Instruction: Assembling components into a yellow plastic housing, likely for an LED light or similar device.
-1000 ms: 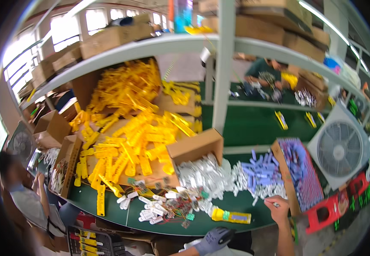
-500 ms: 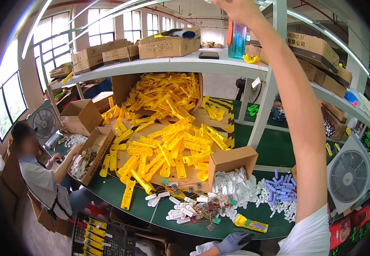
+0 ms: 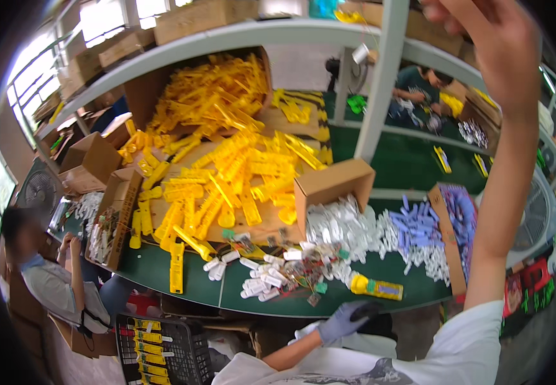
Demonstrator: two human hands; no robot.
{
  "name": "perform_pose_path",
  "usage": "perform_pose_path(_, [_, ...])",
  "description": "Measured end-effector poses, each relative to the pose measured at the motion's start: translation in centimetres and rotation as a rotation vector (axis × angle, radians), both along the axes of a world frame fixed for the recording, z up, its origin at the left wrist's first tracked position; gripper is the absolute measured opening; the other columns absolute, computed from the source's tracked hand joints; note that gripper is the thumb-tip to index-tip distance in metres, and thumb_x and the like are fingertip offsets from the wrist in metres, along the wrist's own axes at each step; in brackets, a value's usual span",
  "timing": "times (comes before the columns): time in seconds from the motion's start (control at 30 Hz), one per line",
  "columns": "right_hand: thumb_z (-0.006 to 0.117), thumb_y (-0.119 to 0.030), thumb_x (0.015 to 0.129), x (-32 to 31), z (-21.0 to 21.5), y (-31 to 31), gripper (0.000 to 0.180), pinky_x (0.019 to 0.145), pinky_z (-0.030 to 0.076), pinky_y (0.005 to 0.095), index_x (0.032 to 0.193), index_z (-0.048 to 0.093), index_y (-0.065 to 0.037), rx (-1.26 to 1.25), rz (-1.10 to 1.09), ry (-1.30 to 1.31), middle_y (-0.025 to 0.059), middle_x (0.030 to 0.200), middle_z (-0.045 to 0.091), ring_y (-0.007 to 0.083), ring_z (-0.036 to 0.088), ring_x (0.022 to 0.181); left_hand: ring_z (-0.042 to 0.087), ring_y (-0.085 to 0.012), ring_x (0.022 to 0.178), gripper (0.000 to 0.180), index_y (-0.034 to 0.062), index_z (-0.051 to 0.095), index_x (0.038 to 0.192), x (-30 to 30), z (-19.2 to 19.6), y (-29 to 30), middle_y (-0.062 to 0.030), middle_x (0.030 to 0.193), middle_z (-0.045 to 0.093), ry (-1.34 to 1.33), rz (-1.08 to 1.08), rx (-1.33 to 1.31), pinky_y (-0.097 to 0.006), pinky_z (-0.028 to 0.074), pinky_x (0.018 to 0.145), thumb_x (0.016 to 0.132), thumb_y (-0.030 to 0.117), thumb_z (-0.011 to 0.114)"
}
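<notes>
My left hand [image 3: 345,322], in a grey-lilac glove with a dark patch at the fingers, rests just below the near table edge. Its fingers look loosely stretched, with nothing plainly held. Beyond it lies a yellow plastic casing [image 3: 376,287] with a rounded end and a lilac cell inside. My bare right hand [image 3: 499,54] is raised high at the upper right, beside the shelf post; its fingers are blurred and partly cut off. Left of the yellow casing are wired circuit boards [image 3: 303,273] and small white plastic pieces [image 3: 266,279].
Yellow casings [image 3: 227,173] heap mid-table, spilling from a large carton [image 3: 143,96]. Clear plastic parts [image 3: 339,221] spill from a small box [image 3: 332,186]; lilac cells [image 3: 416,224] lie rightward. A grey post [image 3: 384,83] supports the shelf. A co-worker [image 3: 53,276] sits left, near a black crate [image 3: 188,346].
The view has tilted down and shifted right. My right hand has come down from above the shelf, still raised. My left hand stays near the table edge, with its fingers tilted slightly higher.
</notes>
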State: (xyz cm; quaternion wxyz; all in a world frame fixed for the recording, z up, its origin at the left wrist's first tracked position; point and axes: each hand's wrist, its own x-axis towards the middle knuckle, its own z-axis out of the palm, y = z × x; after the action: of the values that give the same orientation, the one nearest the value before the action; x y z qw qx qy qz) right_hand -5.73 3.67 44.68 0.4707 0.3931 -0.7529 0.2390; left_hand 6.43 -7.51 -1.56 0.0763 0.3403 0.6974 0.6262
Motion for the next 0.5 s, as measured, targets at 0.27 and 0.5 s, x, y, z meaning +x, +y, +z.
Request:
perform_pose_path(0.27, [0.059,-0.033,0.093,12.2,-32.0,1.4,0.032,0.057,0.048,0.0306,0.107,0.066,-0.005,-0.647,2.619,-0.911,0.0118,0.09,0.064,0.022,0.063,0.071,0.035,-0.0277,0.136,0.066,0.0061,0.026,0.148,-4.2,11.4,2.4,-0.0178,0.15,0.031,-0.212,-0.339,1.256,-0.036,0.031,0.111,0.097,0.046,0.043])
perform_pose_path(0.5, [0.066,-0.046,0.086,16.1,-31.6,6.9,0.052,0.062,0.048,0.0299,0.115,0.059,-0.004,-0.459,1.66,-0.938,0.0023,0.087,0.065,0.0171,0.063,0.073,0.024,-0.0265,0.141,0.085,0.0055,0.017,0.15,-1.8,6.6,-0.2,-0.0181,0.153,0.024,-0.363,-0.169,1.261,-0.045,0.023,0.114,0.091,0.064,0.038])
